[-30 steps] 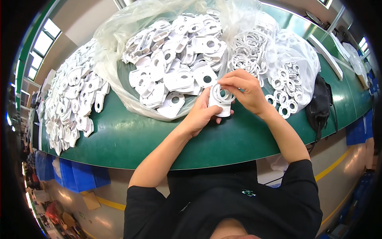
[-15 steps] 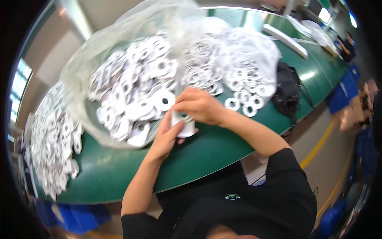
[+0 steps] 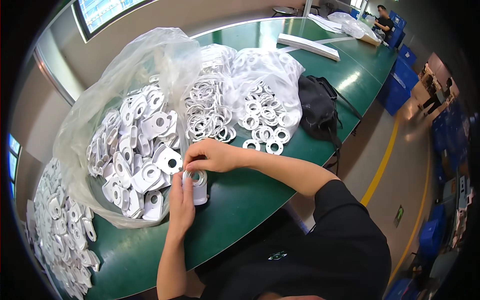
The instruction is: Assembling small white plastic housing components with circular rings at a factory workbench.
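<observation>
My left hand [image 3: 181,206] is closed round a white plastic part [image 3: 200,194] with a flat lower end, held just above the green table. At the part's round top sits a white ring [image 3: 201,177]. The bent fingers of my right hand [image 3: 215,155] pinch the ring's upper left edge; their tips partly hide it. Left of my hands, a large clear plastic bag [image 3: 125,220] lies open with many similar white parts [image 3: 150,172] inside. Loose white rings [image 3: 207,112] are heaped beyond my right hand.
Another clear bag [image 3: 270,62] spills flat white rings [image 3: 274,146]. A black bag [image 3: 317,107] lies beside it. More white parts [image 3: 62,225] are piled at the left end of the green table [image 3: 240,210]. A long white bar [image 3: 307,46] and a seated person [image 3: 384,24] are farther off.
The view has shifted, so the table contents appear lower and farther left. My hands stay together on the white part, which now stands more upright with its ring facing up.
</observation>
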Tool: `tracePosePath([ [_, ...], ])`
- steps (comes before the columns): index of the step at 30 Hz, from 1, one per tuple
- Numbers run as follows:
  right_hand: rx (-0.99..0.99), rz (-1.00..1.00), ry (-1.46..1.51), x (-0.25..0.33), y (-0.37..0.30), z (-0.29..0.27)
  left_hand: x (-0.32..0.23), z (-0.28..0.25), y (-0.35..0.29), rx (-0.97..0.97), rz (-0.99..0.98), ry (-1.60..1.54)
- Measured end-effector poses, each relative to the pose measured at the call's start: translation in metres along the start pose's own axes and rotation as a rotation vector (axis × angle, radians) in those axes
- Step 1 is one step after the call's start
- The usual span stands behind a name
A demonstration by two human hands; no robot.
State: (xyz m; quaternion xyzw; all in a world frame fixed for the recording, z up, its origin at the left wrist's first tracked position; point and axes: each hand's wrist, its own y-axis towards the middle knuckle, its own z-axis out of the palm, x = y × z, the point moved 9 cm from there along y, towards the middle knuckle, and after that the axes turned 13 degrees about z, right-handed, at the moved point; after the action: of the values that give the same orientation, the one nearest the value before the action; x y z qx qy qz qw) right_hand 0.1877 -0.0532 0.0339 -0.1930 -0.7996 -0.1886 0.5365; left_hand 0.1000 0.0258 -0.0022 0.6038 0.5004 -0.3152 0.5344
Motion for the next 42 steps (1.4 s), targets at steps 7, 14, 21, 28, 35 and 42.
tracePosePath([
  [7, -0.040, -0.148, -0.319, 0.015, -0.006, 0.014, -0.003, -0.009, 0.001, 0.032, -0.006, 0.293],
  [14, -0.178, 0.027, 0.269, -0.010, 0.003, 0.003, 0.008, -0.026, -0.004, -0.339, 0.005, -0.212],
  [21, -0.151, 0.032, 0.206, -0.002, 0.000, 0.002, 0.004, -0.005, -0.005, -0.188, -0.038, -0.517],
  [28, 0.047, -0.029, 0.024, 0.001, -0.001, 0.017, 0.007, -0.012, 0.000, -0.085, -0.025, -0.152],
  [35, 0.013, 0.051, -0.231, 0.004, -0.005, 0.019, -0.002, -0.015, 0.002, -0.012, 0.024, 0.157],
  [42, -0.197, 0.150, 0.355, -0.015, 0.004, 0.011, 0.017, -0.032, -0.007, -0.280, -0.013, 0.055],
])
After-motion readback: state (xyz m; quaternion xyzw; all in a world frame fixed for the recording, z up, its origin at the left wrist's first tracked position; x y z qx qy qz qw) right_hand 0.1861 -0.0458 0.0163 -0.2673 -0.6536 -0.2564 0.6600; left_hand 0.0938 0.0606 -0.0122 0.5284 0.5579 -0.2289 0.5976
